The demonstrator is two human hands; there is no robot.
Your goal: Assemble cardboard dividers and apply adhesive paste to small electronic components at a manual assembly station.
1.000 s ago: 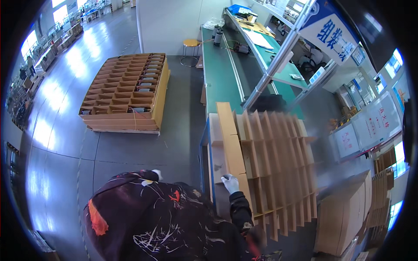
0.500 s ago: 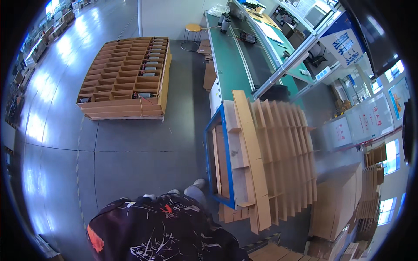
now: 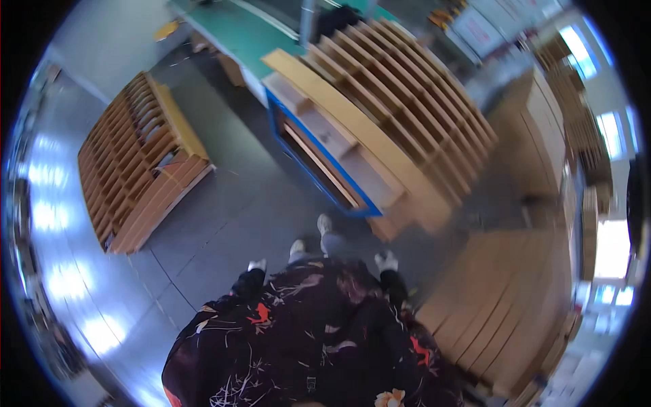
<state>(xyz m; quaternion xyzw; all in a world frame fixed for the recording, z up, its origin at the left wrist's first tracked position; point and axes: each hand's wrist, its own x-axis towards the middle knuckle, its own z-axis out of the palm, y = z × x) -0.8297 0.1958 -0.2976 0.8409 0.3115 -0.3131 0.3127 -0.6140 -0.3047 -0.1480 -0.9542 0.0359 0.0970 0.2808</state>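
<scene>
My left hand (image 3: 258,265), in a white glove, hangs low in front of my body over the grey floor (image 3: 237,203). On the other side of my feet is my right hand (image 3: 386,261), gloved in white too, below the near end of a blue-framed stand (image 3: 371,211). Neither hand touches anything that I can see. Both are small and blurred, so the fingers cannot be made out. A cardboard divider grid (image 3: 407,102) with upright slats lies on the stand, with a long cardboard strip (image 3: 339,112) along its left side.
At the left stands a stack of cardboard partition trays (image 3: 129,152), some cells holding grey cylindrical parts. Large flat cardboard (image 3: 495,292) is piled at the right. A green workbench (image 3: 237,41) runs behind the stand, and a yellow stool (image 3: 166,30) is at the far left.
My view has swung right and downward, so the trays and stand appear tilted and shifted left. More of the flat cardboard shows. My right hand has come into view.
</scene>
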